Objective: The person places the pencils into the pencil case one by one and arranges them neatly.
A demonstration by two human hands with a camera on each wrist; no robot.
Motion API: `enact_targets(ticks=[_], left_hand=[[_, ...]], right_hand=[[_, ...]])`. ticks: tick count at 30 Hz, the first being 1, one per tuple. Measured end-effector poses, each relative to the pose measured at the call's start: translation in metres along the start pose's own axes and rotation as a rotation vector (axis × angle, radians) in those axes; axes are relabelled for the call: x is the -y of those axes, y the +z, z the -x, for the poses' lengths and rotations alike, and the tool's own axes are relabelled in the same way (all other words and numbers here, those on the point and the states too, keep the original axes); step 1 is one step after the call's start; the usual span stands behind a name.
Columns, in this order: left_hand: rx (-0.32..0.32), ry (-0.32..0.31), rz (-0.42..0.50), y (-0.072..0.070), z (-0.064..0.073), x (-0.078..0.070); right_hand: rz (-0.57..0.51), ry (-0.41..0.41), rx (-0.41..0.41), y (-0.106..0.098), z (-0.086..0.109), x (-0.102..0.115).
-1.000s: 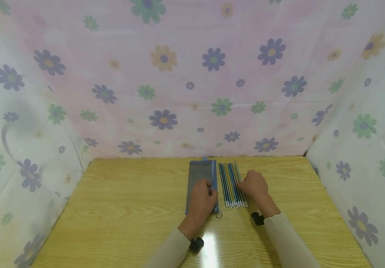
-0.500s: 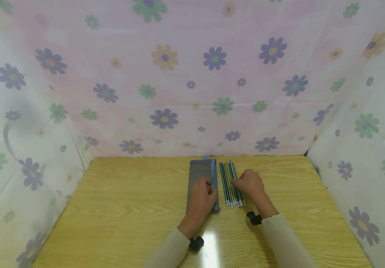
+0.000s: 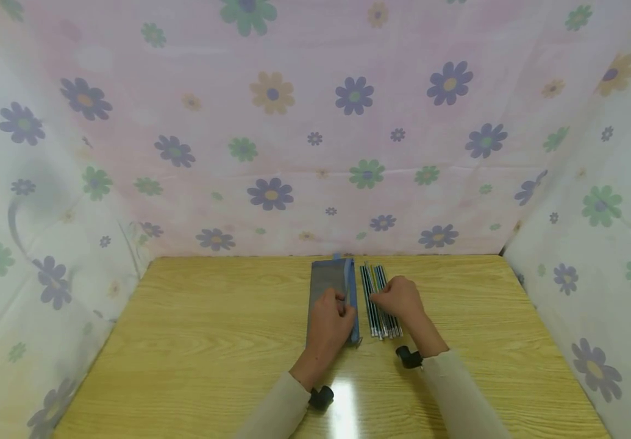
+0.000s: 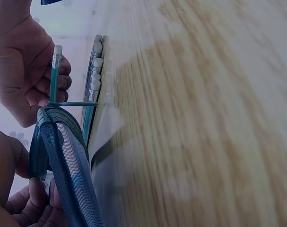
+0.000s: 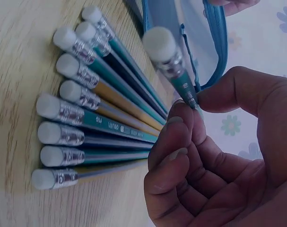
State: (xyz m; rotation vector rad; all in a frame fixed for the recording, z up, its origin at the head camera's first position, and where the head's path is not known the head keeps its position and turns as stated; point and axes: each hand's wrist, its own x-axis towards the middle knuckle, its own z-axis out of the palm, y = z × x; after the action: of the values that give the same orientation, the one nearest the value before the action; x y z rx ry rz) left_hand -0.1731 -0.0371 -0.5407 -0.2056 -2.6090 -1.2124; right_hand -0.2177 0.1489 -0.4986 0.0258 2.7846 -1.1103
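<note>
A blue-trimmed mesh zip pouch (image 3: 323, 277) lies on the table. My left hand (image 3: 327, 326) grips its right edge, and in the right wrist view the pouch's mouth (image 5: 200, 42) gapes apart. Between thumb and fingertips, my right hand (image 3: 401, 300) pinches a green pencil (image 5: 183, 87) with a white eraser. That pencil is lifted over the others, its eraser end towards me. Just right of the pouch, several pencils (image 5: 112, 123) in green, dark blue and yellow lie side by side under the right hand, erasers towards the near edge.
The wood-grain table (image 3: 211, 329) is enclosed by flowered cloth at the back (image 3: 293, 134) and on both sides. A small metal ring (image 3: 359, 343) hangs at the pouch's near right corner. Black wrist cameras sit below each hand.
My right hand has moved left across the pencils towards the pouch, now with a pencil raised in its fingertips. The left hand stays at the pouch, whose near right edge has shifted slightly.
</note>
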Motion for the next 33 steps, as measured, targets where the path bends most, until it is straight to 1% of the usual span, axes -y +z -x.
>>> enact_targets(ticks=[6, 8, 13, 19, 23, 28, 33], left_hand=[[0.016, -0.019, 0.013, -0.003, 0.0, -0.001], [0.012, -0.017, 0.019, -0.003, -0.001, -0.002], [-0.026, 0.008, 0.02, -0.004, -0.002, -0.003], [-0.071, 0.027, 0.006, -0.004, -0.002, -0.004], [-0.08, 0.033, 0.018, -0.005, -0.002, -0.005], [-0.086, 0.047, 0.036, -0.007, -0.001, -0.005], [-0.103, 0.067, 0.037, -0.008, -0.002, -0.005]], right_hand=[[-0.021, -0.025, 0.032, 0.002, 0.001, 0.006], [-0.032, -0.041, 0.034, 0.003, 0.001, 0.007], [-0.057, -0.057, 0.031, 0.008, -0.001, 0.01], [-0.106, -0.045, 0.039, 0.014, -0.002, 0.015], [-0.127, -0.038, 0.034, 0.018, -0.002, 0.019], [-0.161, -0.053, 0.016, 0.021, -0.003, 0.022], [-0.186, -0.029, 0.008, 0.024, -0.004, 0.024]])
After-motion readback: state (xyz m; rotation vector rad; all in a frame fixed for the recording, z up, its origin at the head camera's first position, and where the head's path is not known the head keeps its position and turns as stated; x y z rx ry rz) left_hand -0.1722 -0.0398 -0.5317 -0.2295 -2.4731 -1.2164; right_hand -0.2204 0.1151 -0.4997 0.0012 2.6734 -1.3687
